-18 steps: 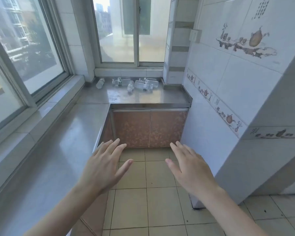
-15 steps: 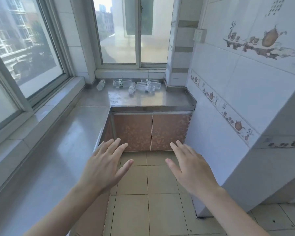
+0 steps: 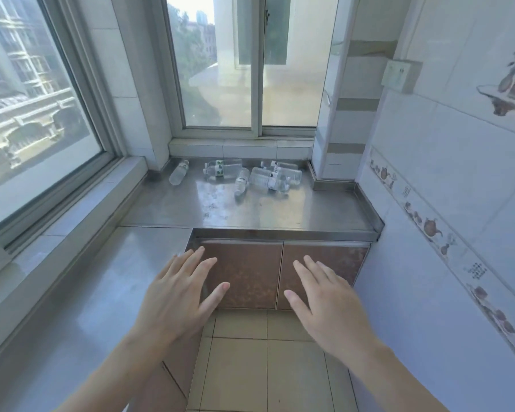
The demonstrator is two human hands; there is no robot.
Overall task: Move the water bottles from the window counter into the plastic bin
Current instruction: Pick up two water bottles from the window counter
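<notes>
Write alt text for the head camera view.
Two empty hands, left hand and right hand, reach forward with fingers spread toward a steel counter under a window. Several clear water bottles lie on their sides at its back edge. No bin is visible.

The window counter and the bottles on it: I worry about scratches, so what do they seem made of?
The counter looks like brushed stainless steel: grey, with a dull sheen, blurred window reflections and a folded metal front edge. The bottles look like thin clear plastic: see-through, ribbed walls with paper-like labels. That likely makes them soft against steel, though this rests on looks alone.
</notes>
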